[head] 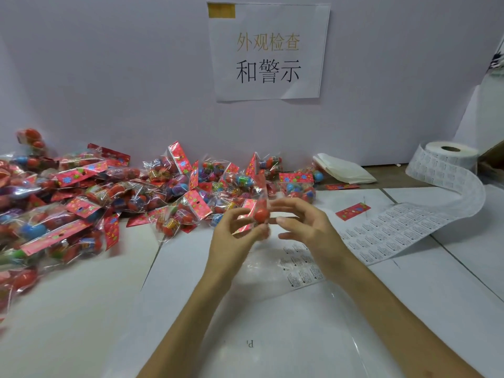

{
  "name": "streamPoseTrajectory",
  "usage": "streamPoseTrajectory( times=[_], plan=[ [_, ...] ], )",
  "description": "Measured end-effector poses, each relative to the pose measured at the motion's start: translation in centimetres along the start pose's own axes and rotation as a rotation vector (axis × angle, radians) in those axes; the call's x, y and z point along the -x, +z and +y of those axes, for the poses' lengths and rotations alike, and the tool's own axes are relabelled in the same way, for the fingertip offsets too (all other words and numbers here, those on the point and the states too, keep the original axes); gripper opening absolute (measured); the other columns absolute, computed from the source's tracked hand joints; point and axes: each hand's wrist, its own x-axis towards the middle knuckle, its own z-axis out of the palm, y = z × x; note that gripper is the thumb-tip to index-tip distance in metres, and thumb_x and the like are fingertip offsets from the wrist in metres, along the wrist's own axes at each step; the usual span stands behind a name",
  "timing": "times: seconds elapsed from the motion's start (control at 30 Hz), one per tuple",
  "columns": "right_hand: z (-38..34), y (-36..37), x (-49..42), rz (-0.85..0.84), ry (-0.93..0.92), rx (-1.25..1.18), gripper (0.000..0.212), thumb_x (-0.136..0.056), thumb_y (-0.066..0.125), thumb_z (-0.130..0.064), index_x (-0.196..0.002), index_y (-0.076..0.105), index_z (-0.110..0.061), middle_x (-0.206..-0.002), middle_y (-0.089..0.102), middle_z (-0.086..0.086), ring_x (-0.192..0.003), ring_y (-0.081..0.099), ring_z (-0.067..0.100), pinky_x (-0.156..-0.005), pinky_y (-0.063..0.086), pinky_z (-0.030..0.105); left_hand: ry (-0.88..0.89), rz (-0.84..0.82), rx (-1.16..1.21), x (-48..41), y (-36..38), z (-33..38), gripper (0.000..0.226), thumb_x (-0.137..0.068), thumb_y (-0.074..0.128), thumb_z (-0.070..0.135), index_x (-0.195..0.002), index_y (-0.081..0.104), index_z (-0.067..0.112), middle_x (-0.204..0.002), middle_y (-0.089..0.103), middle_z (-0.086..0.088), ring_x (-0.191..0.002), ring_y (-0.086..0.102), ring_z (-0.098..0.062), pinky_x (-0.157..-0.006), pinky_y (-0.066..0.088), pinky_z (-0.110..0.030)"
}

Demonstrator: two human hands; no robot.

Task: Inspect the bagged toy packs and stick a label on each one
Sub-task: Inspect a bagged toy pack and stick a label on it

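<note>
Closest to the camera, a sheet of clear film (286,323) lies on the white surface (81,309), and two bare forearms reach forward over it. Just beyond, the hands are raised close together above the surface. The left hand (234,233) grips a toy pack (257,216) with curled fingers and thumb. The pack is a crinkled clear bag with a red ball inside and a red patterned card at its end. The right hand (302,225) is just beside the pack with its fingers loosely spread and holding nothing. Blur hides whether its fingertips touch the bag.

Under and past the right hand, a label strip (395,230) lies flat on the surface, then curls up to the right to a label roll (450,154) standing near the wall. A loose red card (352,211) lies beside the strip.

To the left, a big pile of toy packs (81,200) spreads along the back of the surface to the middle. A stack of white sheets (343,169) rests behind the pile's right end. On the wall (109,77) behind hangs a paper sign (268,50) with printed characters.
</note>
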Motion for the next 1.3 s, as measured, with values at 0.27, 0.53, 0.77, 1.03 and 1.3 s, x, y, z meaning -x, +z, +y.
streamPoseTrajectory(
  times=[0.27, 0.53, 0.77, 1.03, 1.3],
  plan=[
    [0.3, 0.2, 0.1, -0.184, -0.027, -0.044, 0.038, -0.095, 0.055, -0.001, -0.130, 0.063, -0.012, -0.129, 0.070, 0.002, -0.123, 0.064, 0.021, -0.099, 0.056, 0.039, -0.177, -0.127, 0.291, 0.1, 0.1, 0.4, 0.032, -0.096, 0.068, 0.017, -0.127, 0.063, 0.009, -0.117, 0.072, -0.017, -0.107, 0.072, -0.032, -0.099, 0.056, -0.046],
    [1.4, -1.4, -0.6, 0.170, 0.000, 0.254, 0.031, -0.094, 0.058, 0.006, -0.094, 0.074, -0.021, -0.089, 0.076, -0.001, -0.081, 0.071, 0.019, -0.070, 0.058, 0.033, -0.332, 0.000, 0.487, -0.4, -0.6, 0.9, 0.029, -0.104, 0.051, 0.017, -0.127, 0.062, 0.003, -0.118, 0.072, -0.021, -0.105, 0.072, -0.034, -0.091, 0.058, -0.041],
    [2.6, -2.1, -0.8, 0.117, -0.009, 0.628, 0.022, -0.094, 0.066, -0.015, -0.092, 0.070, -0.036, -0.093, 0.070, -0.019, -0.089, 0.064, 0.000, -0.069, 0.047, 0.014, -0.319, 0.072, 0.440, -0.5, -0.9, 0.8, 0.024, -0.102, 0.055, 0.022, -0.122, 0.066, 0.012, -0.113, 0.075, -0.013, -0.103, 0.073, -0.029, -0.077, 0.058, -0.032],
    [1.7, -3.3, -0.4, -0.233, 0.128, 0.750, 0.022, -0.087, 0.076, -0.026, -0.099, 0.069, -0.043, -0.114, 0.057, -0.020, -0.108, 0.054, -0.005, -0.083, 0.042, 0.012, 0.326, 0.540, -0.502, -0.4, -1.6, -0.1, 0.050, -0.087, 0.077, 0.014, -0.136, 0.065, 0.023, -0.113, 0.074, 0.005, -0.097, 0.068, -0.008, -0.088, 0.054, -0.017],
    [1.9, -3.5, -0.1, -0.254, 0.148, 0.830, 0.013, -0.078, 0.085, -0.029, -0.085, 0.077, -0.037, -0.098, 0.060, -0.011, -0.091, 0.058, 0.004, -0.086, 0.049, 0.023, 0.170, 0.138, -1.219, -0.1, -1.1, -1.5, 0.032, -0.093, 0.061, 0.035, -0.124, 0.064, 0.040, -0.151, 0.049, 0.007, -0.135, 0.038, -0.023, -0.099, 0.027, -0.039]
  ],
)
